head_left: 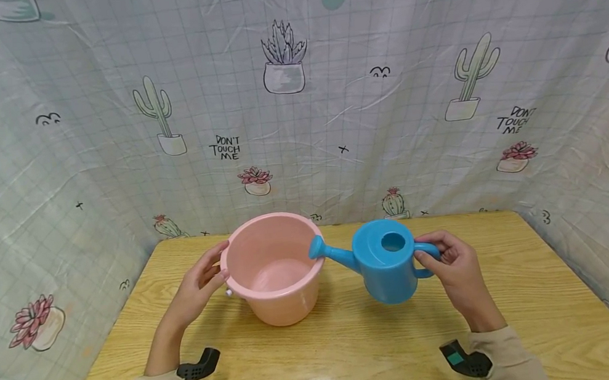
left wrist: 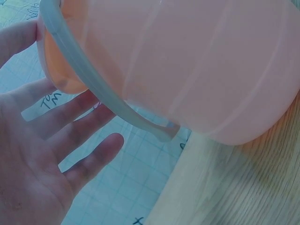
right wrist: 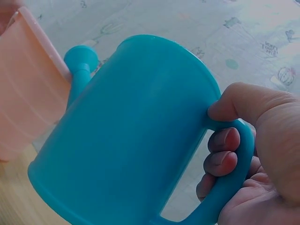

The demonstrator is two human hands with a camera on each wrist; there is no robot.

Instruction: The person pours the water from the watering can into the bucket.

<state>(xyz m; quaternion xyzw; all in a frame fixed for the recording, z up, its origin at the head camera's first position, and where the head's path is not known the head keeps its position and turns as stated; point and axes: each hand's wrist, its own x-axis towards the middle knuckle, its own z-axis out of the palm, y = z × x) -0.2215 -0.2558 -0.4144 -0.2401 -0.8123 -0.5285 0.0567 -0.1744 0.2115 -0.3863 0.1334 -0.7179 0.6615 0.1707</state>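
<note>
A pink bucket (head_left: 286, 306) stands upright on the wooden table, its inside showing no contents. My left hand (head_left: 195, 291) is at its left rim, thumb and fingertips touching the edge; in the left wrist view the fingers are spread and fairly straight beside the pale bail handle (left wrist: 93, 79). My right hand (head_left: 458, 270) grips the loop handle of a blue watering can (head_left: 388, 274), fingers curled through it and thumb on top. The can's spout points left, its round head (head_left: 316, 247) overlapping the bucket's right rim. Whether the can's base touches the table I cannot tell.
The wooden table (head_left: 355, 358) reaches back to a cloth backdrop (head_left: 341, 112) printed with cacti, which also hangs at both sides. Black wrist devices sit by each sleeve, one at the left (head_left: 199, 365) and one at the right (head_left: 467, 360).
</note>
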